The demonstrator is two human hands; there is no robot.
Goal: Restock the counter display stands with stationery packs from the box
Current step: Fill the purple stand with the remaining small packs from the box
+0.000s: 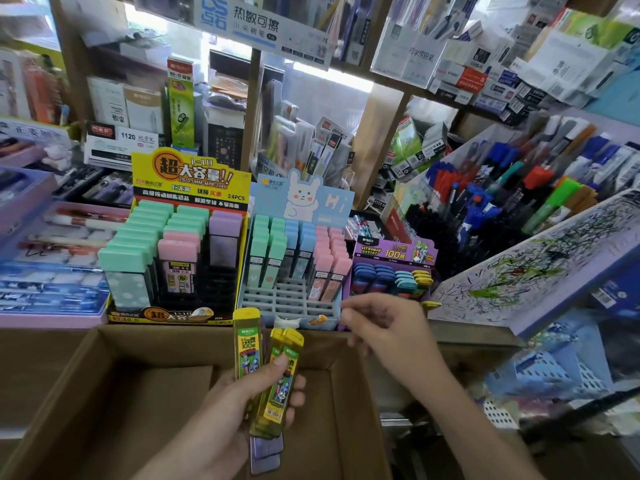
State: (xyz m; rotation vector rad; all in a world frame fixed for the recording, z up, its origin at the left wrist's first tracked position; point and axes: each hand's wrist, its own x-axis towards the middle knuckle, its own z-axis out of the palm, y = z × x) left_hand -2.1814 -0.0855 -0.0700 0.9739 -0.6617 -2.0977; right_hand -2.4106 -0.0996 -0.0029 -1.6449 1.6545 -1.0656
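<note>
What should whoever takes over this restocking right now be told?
Left hand: grips a fan of yellow lead packs, purple packs beneath, over the cardboard box.
Right hand: empty, by the purple Ultraman stand.
Done: that stand holds blue, teal and yellow packs.
Left: slot in the held packs; the rabbit stand has free front slots.

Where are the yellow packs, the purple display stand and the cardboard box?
yellow packs [277,393]: head view, front label.
purple display stand [394,251]: head view, header card.
cardboard box [156,410]: head view, bare inside surface.
</note>
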